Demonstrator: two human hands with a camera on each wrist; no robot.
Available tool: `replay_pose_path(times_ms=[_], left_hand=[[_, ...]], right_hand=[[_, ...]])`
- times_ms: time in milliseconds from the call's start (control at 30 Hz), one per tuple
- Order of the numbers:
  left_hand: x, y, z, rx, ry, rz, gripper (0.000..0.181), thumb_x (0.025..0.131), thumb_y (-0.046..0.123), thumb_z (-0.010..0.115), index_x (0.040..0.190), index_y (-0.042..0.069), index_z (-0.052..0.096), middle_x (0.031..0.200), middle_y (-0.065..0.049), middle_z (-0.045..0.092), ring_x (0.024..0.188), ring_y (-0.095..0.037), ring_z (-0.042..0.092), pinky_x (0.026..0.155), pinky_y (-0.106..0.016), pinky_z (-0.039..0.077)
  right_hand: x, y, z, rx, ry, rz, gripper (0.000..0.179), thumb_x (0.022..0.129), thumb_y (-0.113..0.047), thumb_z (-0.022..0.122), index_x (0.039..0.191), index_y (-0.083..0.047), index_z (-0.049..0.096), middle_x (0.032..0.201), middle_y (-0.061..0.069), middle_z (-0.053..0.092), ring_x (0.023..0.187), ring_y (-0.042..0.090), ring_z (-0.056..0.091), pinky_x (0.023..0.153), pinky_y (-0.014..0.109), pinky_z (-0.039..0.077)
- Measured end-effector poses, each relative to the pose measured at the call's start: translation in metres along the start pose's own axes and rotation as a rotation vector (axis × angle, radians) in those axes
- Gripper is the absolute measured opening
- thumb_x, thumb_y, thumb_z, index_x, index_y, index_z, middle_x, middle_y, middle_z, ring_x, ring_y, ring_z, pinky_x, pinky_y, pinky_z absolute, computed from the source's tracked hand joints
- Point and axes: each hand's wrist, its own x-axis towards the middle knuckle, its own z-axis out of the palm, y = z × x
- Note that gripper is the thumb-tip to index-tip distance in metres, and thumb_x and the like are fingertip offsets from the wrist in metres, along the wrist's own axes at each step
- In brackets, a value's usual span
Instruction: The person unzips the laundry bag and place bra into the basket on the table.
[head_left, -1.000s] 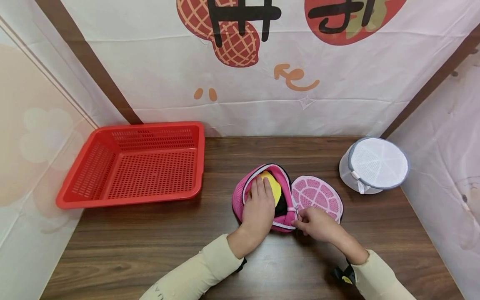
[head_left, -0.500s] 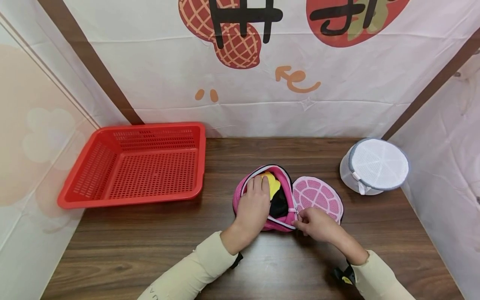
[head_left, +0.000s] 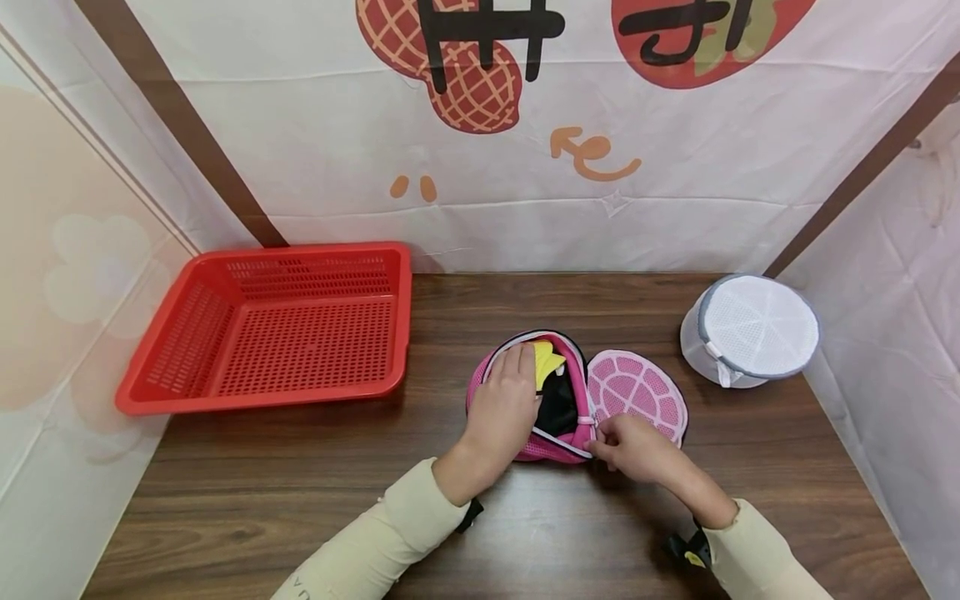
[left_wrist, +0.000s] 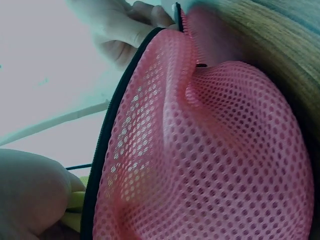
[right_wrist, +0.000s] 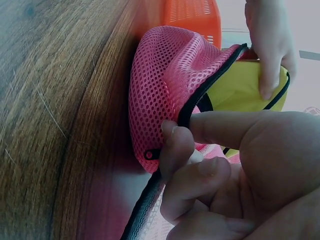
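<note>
A pink mesh laundry bag stands unzipped on the table, its round lid folded out to the right. Inside sits a yellow-and-black cloth item; its exact kind is unclear. My left hand reaches into the opening and grips the yellow part, thumb on its near face in the right wrist view; the other fingertips are partly hidden. At the bag's right front edge, my right hand pinches the zippered rim between thumb and finger. A black zipper pull hangs close to those fingers.
A red perforated plastic basket stands at the left back of the wooden table. A white mesh laundry bag with grey trim stands zipped at the right back. Printed cloth walls rise behind and on both sides.
My left hand has drawn slightly toward the left and front, and its fingers have curled onto the yellow part. More of the black part shows. My right hand stays at the rim.
</note>
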Motion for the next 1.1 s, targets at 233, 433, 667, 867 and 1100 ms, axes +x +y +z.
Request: replay_pose_path(times_ms=[233, 433, 667, 867, 1100], left_hand=[[0.004, -0.004, -0.007, -0.079, 0.004, -0.005, 0.062, 0.078, 0.019, 0.088, 0.128, -0.003, 0.059, 0.121, -0.016, 0.065, 0.116, -0.029, 0.062, 0.097, -0.036, 0.056], [0.008, -0.006, -0.015, -0.157, 0.010, -0.043, 0.060, 0.078, 0.016, 0.088, 0.128, -0.001, 0.059, 0.123, -0.014, 0.065, 0.118, -0.027, 0.061, 0.098, -0.037, 0.056], [0.007, -0.006, -0.019, -0.164, 0.030, -0.008, 0.060, 0.078, 0.019, 0.088, 0.128, 0.000, 0.061, 0.124, -0.012, 0.066, 0.117, -0.026, 0.062, 0.086, -0.040, 0.061], [0.010, -0.012, -0.023, -0.255, -0.003, 0.024, 0.055, 0.082, 0.015, 0.085, 0.130, 0.001, 0.062, 0.125, -0.012, 0.067, 0.116, -0.027, 0.063, 0.080, -0.045, 0.062], [0.014, -0.019, -0.031, -0.375, -0.025, 0.023, 0.051, 0.086, 0.010, 0.081, 0.132, 0.004, 0.061, 0.126, -0.010, 0.066, 0.116, -0.025, 0.062, 0.094, -0.044, 0.057]], right_hand=[[0.000, 0.001, 0.000, -0.004, 0.001, -0.015, 0.032, 0.096, -0.019, 0.069, 0.067, -0.009, 0.061, 0.055, -0.008, 0.053, 0.052, 0.008, 0.048, 0.046, 0.023, 0.038], [0.000, 0.002, 0.000, -0.007, 0.006, -0.016, 0.032, 0.096, -0.019, 0.069, 0.067, -0.009, 0.061, 0.055, -0.008, 0.053, 0.052, 0.008, 0.049, 0.046, 0.023, 0.039], [0.000, 0.003, 0.001, -0.002, -0.003, 0.001, 0.031, 0.096, -0.019, 0.069, 0.068, -0.008, 0.062, 0.056, -0.008, 0.053, 0.052, 0.008, 0.049, 0.046, 0.023, 0.038], [0.000, 0.002, 0.001, -0.022, 0.002, 0.011, 0.032, 0.096, -0.019, 0.069, 0.066, -0.013, 0.059, 0.056, -0.008, 0.053, 0.052, 0.009, 0.049, 0.047, 0.024, 0.038], [0.000, 0.001, 0.000, -0.023, 0.005, 0.018, 0.031, 0.096, -0.019, 0.069, 0.067, -0.011, 0.060, 0.056, -0.007, 0.053, 0.053, 0.009, 0.049, 0.047, 0.024, 0.038]])
